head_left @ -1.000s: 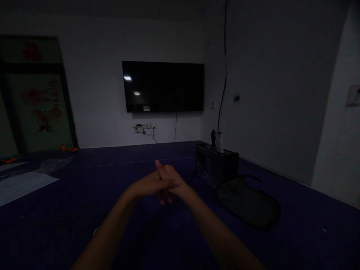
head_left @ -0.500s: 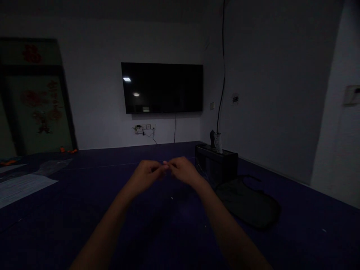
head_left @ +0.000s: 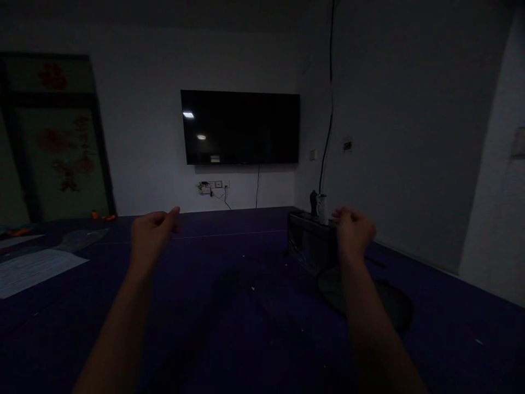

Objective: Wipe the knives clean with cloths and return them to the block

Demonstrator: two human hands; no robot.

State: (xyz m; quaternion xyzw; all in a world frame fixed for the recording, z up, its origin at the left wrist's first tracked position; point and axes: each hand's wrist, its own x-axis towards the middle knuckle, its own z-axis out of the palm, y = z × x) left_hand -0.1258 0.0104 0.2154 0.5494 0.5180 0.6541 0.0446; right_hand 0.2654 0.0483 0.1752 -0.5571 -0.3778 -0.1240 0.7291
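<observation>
My left hand point(head_left: 153, 232) is raised above the dark blue floor point(head_left: 229, 328), thumb pressed against curled fingers. Well apart from it, my right hand point(head_left: 353, 232) is held up on the right, its fingers also closed in a pinch. Whatever either pinch holds, if anything, is too small or dark to make out. In the view, my right hand overlaps the edge of a dark box point(head_left: 314, 243) with a pale cylindrical object point(head_left: 322, 209) on top. Behind my right forearm lies a flat dark rounded item point(head_left: 394, 303), partly covered.
A television point(head_left: 241, 128) hangs on the far wall above sockets point(head_left: 215, 186) with cables. White sheets point(head_left: 39, 268) and clear plastic point(head_left: 82, 239) lie at left, near orange items point(head_left: 109, 218) by a door point(head_left: 57, 142). Small pale scraps point(head_left: 253, 288) dot the floor. The room is dim.
My hands were together at the fingertips in the middle; they have moved widely apart, left hand to the left and right hand to the right. Both stay pinched. The view has shifted slightly.
</observation>
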